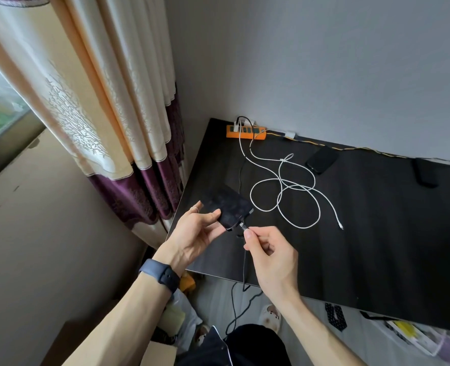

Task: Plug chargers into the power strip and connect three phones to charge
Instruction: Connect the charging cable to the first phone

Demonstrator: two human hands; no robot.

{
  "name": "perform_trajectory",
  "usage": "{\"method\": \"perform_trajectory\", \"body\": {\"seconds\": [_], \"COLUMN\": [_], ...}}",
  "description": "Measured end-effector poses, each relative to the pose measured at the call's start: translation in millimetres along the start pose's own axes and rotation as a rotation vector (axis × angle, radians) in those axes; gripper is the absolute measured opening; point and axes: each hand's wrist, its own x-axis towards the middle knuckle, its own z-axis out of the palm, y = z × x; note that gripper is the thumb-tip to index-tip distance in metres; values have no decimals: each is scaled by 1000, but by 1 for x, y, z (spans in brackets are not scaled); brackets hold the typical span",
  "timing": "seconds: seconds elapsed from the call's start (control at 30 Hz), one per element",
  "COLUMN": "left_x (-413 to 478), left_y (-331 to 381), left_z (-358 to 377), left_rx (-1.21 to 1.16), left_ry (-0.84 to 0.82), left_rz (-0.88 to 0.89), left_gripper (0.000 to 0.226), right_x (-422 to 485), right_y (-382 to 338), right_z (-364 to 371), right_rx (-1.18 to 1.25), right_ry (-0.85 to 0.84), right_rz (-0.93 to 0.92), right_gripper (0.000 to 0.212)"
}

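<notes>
My left hand (195,233) holds a dark phone (228,204) over the near left corner of the black table (377,247). My right hand (268,253) pinches the plug of a black cable (244,265), its tip at the phone's bottom port. An orange power strip (246,132) lies at the table's back edge with white chargers plugged into its left end. A white cable (284,191) loops from the strip across the table, its free end at the right. A second phone (321,159) and a third dark phone (427,173) lie near the back.
A curtain (107,114) hangs at the left beside the table. The black cable drops over the table's front edge toward the floor. Slippers, bags and small clutter lie on the floor below the table edge. A yellow cord runs along the wall.
</notes>
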Motion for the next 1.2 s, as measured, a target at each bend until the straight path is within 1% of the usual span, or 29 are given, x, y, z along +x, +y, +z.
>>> {"method": "perform_trajectory", "body": {"seconds": [0.07, 0.1, 0.17, 0.23, 0.33, 0.37, 0.43, 0.47, 0.5, 0.53, 0.57, 0.6, 0.63, 0.67, 0.7, 0.73, 0.77, 0.8, 0.83, 0.87, 0.9, 0.97, 1.0, 1.07, 1.13, 1.2], "left_x": [-1, -1, -1, -3, -7, -8, -9, -9, -8, -7, -5, -2, 1, 3, 4, 4, 3, 2, 1, 0, 2, 8, 10, 11, 10, 9], "left_y": [2, 3, 9, 20, 38, 42, 48, 49, 49, 49, 48, 45, 42, 37, 29, 19, 8, -2, -11, -18, -22, -25, -24, -17, -5, 4], "left_z": [-4, -8, -18, -28, -29, -27, -21, -19, -17, -17, -17, -17, -18, -19, -20, -21, -21, -19, -16, -12, -9, -4, -2, -1, -3, -5], "left_rx": [70, 166, 446, 723, 1066, 1150, 1245, 1267, 1271, 1251, 1216, 1183, 1145, 1091, 1022, 921, 775, 593, 406, 254, 162, 114, 102, 8, -122, -157], "left_ry": [-36, -47, -58, -107, -315, -389, -500, -517, -500, -448, -343, -175, 44, 259, 417, 485, 474, 416, 338, 281, 259, 289, 302, 290, 277, 278], "left_rz": [26, 63, 158, 218, 184, 152, 72, 41, 41, 91, 196, 327, 440, 485, 442, 327, 193, 84, 7, -15, 8, 85, 100, 75, 39, 5], "left_gripper": [71, 72, 77, 77, 67, 63, 56, 52, 48, 43, 38, 36, 42, 54, 71, 86, 95, 97, 93, 89, 86, 82, 79, 70, 52, 24], "right_x": [0, 1, 5, 13, 32, 39, 49, 51, 52, 53, 52, 52, 51, 50, 48, 46, 44, 42, 40, 37, 35, 32, 32, 30, 28, 22], "right_y": [0, 1, 2, 3, 5, 4, 4, 5, 5, 7, 7, 9, 10, 11, 11, 12, 11, 11, 11, 12, 13, 13, 13, 10, 8, 4], "right_z": [-1, -2, -7, -13, -18, -18, -18, -18, -17, -15, -13, -11, -8, -5, 0, 4, 9, 15, 20, 25, 29, 33, 34, 30, 23, 15], "right_rx": [4, 6, -9, -36, -128, -167, -217, -217, -193, -159, -101, -22, 68, 158, 230, 286, 328, 353, 367, 375, 380, 368, 324, 178, 44, -106], "right_ry": [26, 52, 96, 68, -110, -186, -349, -417, -447, -433, -382, -312, -238, -177, -127, -87, -52, -19, 10, 30, 39, 13, -19, -79, -98, -93], "right_rz": [6, 17, 34, 69, 159, 182, 177, 175, 189, 211, 253, 315, 393, 465, 520, 558, 587, 607, 623, 632, 634, 606, 578, 518, 419, 224], "right_gripper": [7, 7, 7, 2, 30, 35, 36, 42, 49, 53, 55, 56, 53, 47, 41, 36, 34, 33, 35, 38, 41, 43, 45, 45, 43, 31]}}
